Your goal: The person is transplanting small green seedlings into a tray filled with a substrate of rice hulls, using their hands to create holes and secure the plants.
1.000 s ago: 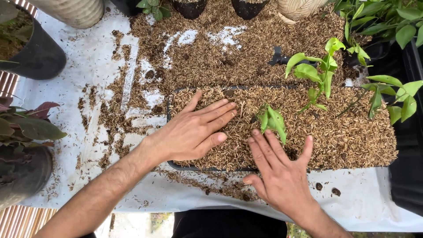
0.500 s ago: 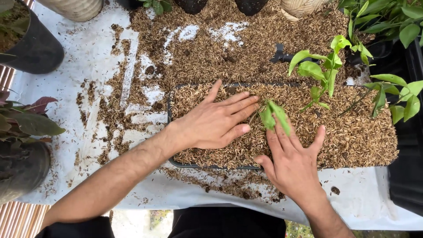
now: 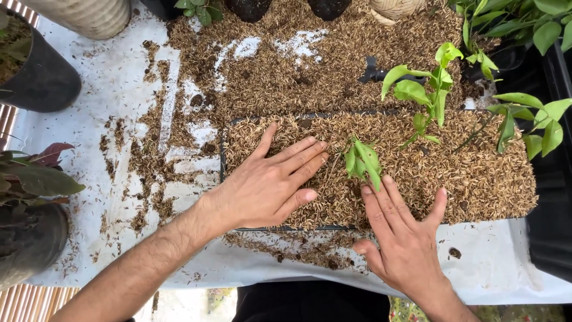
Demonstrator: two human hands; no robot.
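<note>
Left hand (image 3: pixel 265 185) and right hand (image 3: pixel 402 235): flat, open, gripping nothing, on husk-filled tray (image 3: pixel 225 179), frame centre. Seedling (image 3: pixel 360 161) stood between fingertips; heavy pressing risked bending its stem.

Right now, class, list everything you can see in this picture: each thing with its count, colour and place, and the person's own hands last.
planter tray: one, black, centre, filled with husks
husk mulch: tan, in the tray and strewn behind it
small seedling: one, green, mid-tray, between the hands
taller seedlings: two, green, right part of tray
white sheet: one, under everything
black pot: one, upper left
dark-leaved plant: one, left edge
left hand: flat on the husks
right hand: flat, at the tray's near edge
</note>
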